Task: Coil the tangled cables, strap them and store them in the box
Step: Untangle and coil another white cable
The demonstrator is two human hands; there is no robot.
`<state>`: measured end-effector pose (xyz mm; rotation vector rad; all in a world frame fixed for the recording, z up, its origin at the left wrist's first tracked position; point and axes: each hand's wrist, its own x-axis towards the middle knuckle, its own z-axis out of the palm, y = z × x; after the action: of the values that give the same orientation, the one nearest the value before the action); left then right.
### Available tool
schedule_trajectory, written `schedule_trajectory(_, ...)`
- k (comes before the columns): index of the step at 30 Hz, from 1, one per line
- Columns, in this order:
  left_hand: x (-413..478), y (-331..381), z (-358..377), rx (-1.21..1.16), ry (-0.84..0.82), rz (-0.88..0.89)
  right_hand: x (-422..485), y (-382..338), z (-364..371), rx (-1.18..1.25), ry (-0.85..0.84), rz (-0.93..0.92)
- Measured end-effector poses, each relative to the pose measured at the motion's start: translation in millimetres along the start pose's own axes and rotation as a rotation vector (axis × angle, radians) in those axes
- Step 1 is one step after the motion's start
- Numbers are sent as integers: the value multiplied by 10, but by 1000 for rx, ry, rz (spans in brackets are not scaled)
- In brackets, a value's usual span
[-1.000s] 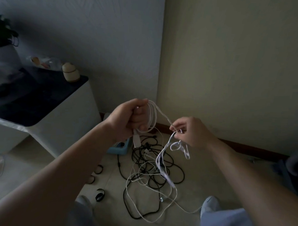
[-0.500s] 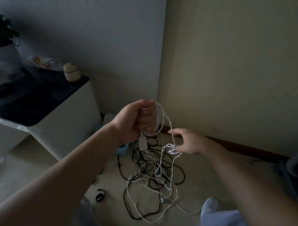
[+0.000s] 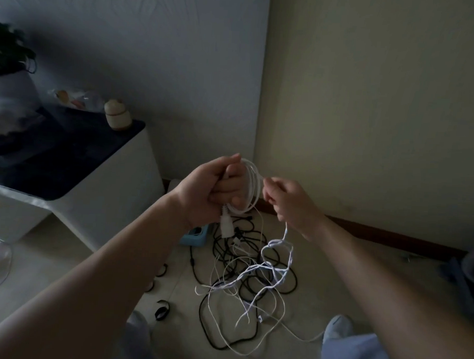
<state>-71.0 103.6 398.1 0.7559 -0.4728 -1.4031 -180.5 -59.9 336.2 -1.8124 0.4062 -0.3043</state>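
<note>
1 wide-angle head cam, aimed fwd & down; cable pile [image 3: 242,274] on floor [image 3: 51,241], wall corner [image 3: 262,99] ahead.

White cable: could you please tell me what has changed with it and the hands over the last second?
The right hand dipped toward the floor tangle, then rose up-left beside the white cable coil, pinching its trailing strand. The left hand still grips the coil; the tangle stays on the floor.
</note>
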Motion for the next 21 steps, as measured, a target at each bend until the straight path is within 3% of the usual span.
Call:
schedule_trajectory(2, 37, -37, 24, -124, 34, 114, -53, 4, 79, 73, -146, 122)
schedule_trajectory(5, 72, 12, -18, -230, 224, 361, -127, -10, 207, 101, -258, 228)
schedule_trajectory(9, 124, 76, -87, -114, 487, 494, -185, -57, 291, 126, -300, 219)
schedule_trajectory(13, 204, -50, -58, 284, 579, 579, -197, -105, 287, 59, -275, 109)
schedule_trajectory(18, 203, -209, -59, 815, 700, 402, -179, -124, 278, 17, -203, 13)
schedule_trajectory(21, 234, -233, -76, 912, 766, 471, -174, -121, 292, -166, -114, -11)
